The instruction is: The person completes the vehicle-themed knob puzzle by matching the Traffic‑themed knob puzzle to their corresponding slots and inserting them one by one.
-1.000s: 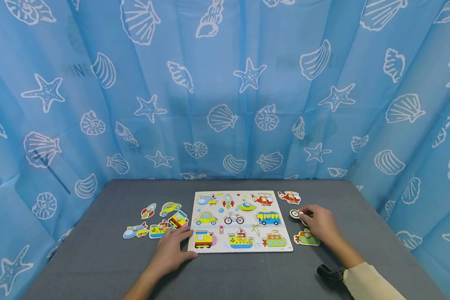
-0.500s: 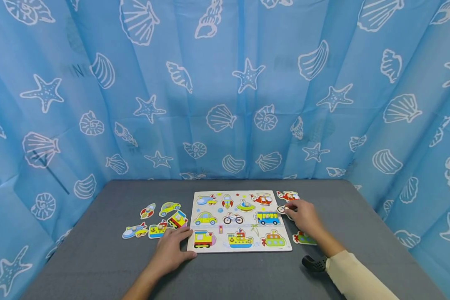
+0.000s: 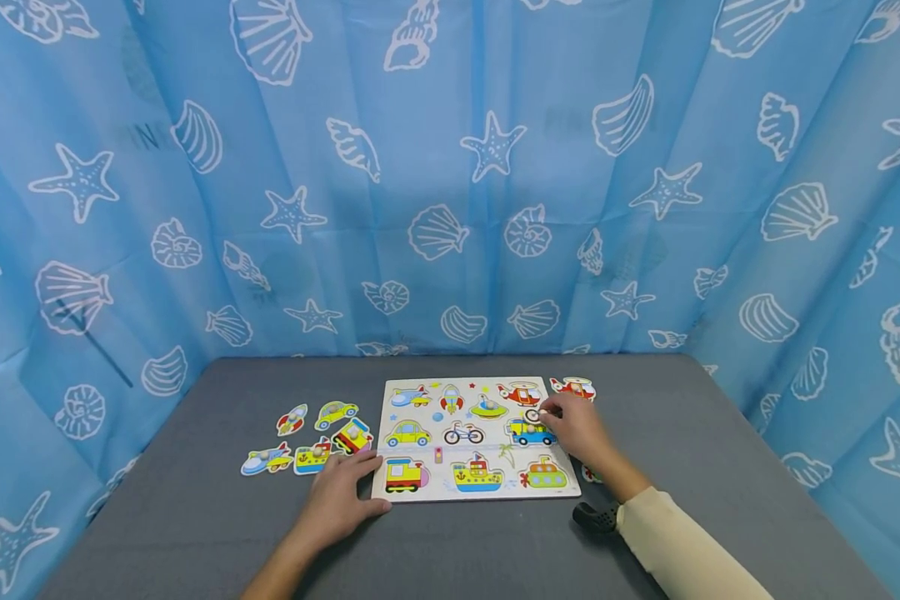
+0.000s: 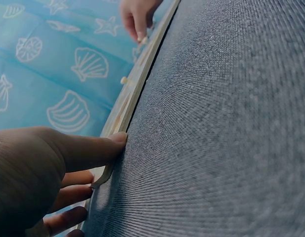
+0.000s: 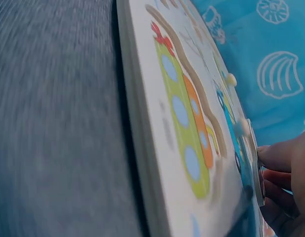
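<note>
My right hand pinches the bicycle puzzle piece over the right part of the wooden puzzle board. In the right wrist view the piece is tilted on edge, close above the board. Overlapping it in the head view is the bus piece, seated in its recess. A flying saucer piece also sits in the board. The printed bicycle spot shows at the middle. My left hand rests at the board's front left corner, thumb against the front edge, fingers extended along the left side.
Left of the board lie rocket, car, train, ship and plane pieces. On the right are a helicopter piece and a submarine piece, mostly hidden by the arm. A shell-patterned curtain hangs behind the table.
My right hand has lifted the bicycle piece from the table right of the board and carried it left over the board. My left hand stays at the corner.
</note>
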Motion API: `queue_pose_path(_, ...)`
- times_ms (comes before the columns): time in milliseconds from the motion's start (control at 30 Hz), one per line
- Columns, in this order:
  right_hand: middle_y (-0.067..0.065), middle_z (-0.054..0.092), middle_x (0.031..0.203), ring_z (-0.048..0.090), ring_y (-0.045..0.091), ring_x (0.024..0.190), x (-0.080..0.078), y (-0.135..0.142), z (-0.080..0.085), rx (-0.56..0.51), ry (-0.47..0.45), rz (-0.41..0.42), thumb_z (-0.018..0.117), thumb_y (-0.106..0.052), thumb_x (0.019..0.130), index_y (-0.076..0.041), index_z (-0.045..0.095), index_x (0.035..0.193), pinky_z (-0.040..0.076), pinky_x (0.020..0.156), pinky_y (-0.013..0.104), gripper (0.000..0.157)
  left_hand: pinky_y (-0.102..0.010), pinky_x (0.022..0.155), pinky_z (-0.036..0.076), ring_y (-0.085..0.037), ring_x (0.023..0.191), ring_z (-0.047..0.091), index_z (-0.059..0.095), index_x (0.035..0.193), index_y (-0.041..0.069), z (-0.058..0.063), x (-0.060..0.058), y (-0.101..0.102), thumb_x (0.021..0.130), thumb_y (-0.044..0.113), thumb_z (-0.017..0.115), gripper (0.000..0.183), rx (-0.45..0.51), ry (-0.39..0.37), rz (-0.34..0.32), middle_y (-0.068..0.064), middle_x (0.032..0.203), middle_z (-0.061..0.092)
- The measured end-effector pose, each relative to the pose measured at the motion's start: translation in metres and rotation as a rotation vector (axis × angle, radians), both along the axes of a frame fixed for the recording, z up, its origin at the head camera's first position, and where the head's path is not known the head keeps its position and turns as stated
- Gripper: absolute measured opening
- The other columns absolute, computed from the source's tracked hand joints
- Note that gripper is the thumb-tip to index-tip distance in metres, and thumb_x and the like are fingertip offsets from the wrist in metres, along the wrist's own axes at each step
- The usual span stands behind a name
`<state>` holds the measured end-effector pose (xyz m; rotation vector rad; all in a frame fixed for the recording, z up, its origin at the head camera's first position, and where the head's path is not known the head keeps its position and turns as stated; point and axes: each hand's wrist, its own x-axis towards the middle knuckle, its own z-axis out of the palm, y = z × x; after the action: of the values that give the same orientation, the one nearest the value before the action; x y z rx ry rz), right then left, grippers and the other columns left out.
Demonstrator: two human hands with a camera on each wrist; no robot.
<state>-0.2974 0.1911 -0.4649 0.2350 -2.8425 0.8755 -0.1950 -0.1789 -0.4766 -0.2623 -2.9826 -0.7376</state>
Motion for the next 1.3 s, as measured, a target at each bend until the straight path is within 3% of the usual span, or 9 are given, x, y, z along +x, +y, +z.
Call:
queue_pose_path(400, 0.002, 0.062, 0.086, 0.055, 0.019, 0.079, -0.004, -0.022, 0.001, -0.015, 0.022, 0.009, 0.073, -0.009, 0.086, -0.008, 0.071, 0.089, 0.047, 0.074, 0.039, 0.004, -0.054, 0.092, 0.040, -0.029, 0.114, 0.048, 0.067, 0.125, 0.013, 0.000, -0.001, -0.001, 0.068, 0.037, 0.088, 0.066, -0.012, -0.003, -0.003, -0.004, 0.133, 0.059)
queue_pose_path(1067, 0.002, 0.064, 0.089, 0.060, 0.021, 0.086, -0.002, -0.048, 0.002, -0.030, 0.103, 0.120, 0.077, -0.008, 0.082, -0.008, 0.070, 0.086, 0.048, 0.078, 0.041, 0.008, -0.054, 0.092, 0.040, -0.029, 0.114, 0.047, 0.067, 0.126, 0.012, 0.002, 0.000, 0.000, 0.068, 0.036, 0.088, 0.066, -0.011, -0.021, 0.011, -0.005, 0.134, 0.058)
queue_pose_path(1300, 0.000, 0.062, 0.083, 0.058, 0.020, 0.082, -0.001, -0.060, 0.003, -0.039, 0.136, 0.161, 0.077, -0.004, 0.080, -0.007, 0.070, 0.082, 0.047, 0.078, 0.042, 0.009, -0.054, 0.093, 0.040, -0.029, 0.115, 0.047, 0.066, 0.126, 0.012, 0.003, 0.001, 0.001, 0.068, 0.037, 0.088, 0.066, -0.008, -0.024, 0.019, -0.005, 0.134, 0.058)
